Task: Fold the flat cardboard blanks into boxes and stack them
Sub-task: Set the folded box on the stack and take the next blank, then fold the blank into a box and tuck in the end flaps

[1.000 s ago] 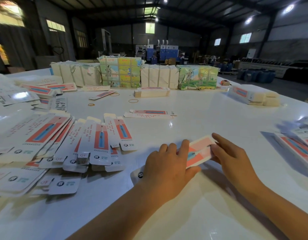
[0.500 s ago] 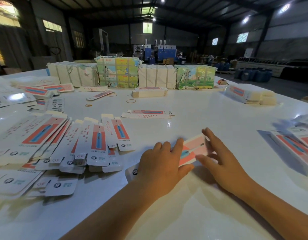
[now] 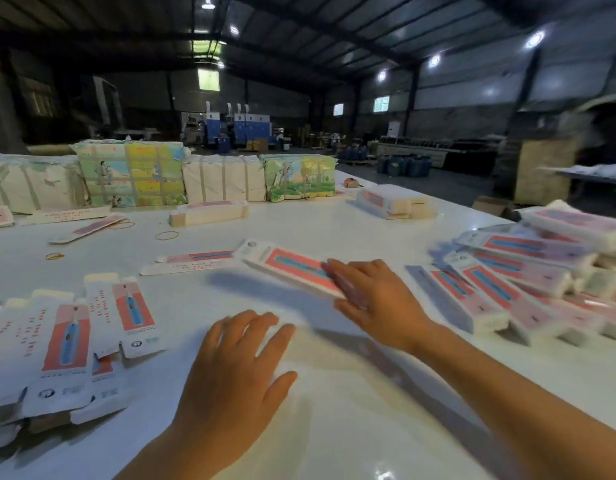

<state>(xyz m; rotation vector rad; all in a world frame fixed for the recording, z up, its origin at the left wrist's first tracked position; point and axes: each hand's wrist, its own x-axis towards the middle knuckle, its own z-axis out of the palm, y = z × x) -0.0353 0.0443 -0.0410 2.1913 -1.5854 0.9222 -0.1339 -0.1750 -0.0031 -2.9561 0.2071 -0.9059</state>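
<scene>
Cardboard box [image 3: 292, 268] is folded now, no longer pinned under both hands: right hand [image 3: 375, 303] grips its near end, carrying it toward the stack [image 3: 528, 271] at 3 o'clock. Left hand [image 3: 233, 372] lies flat, fingers spread, holding nothing. Blanks [image 3: 74, 344] wait at 9.

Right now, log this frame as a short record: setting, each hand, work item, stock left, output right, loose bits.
setting: white table in a warehouse
left hand: open, fingers spread over bare table, holding nothing
right hand: holds the near end of the box, blurred by motion
box: folded, lifted at an angle over the table
blanks: flat, fanned out on the left
pile: folded boxes heaped at right
rubber bands: loose, far left of centre
bundles: wrapped, along the far edge
</scene>
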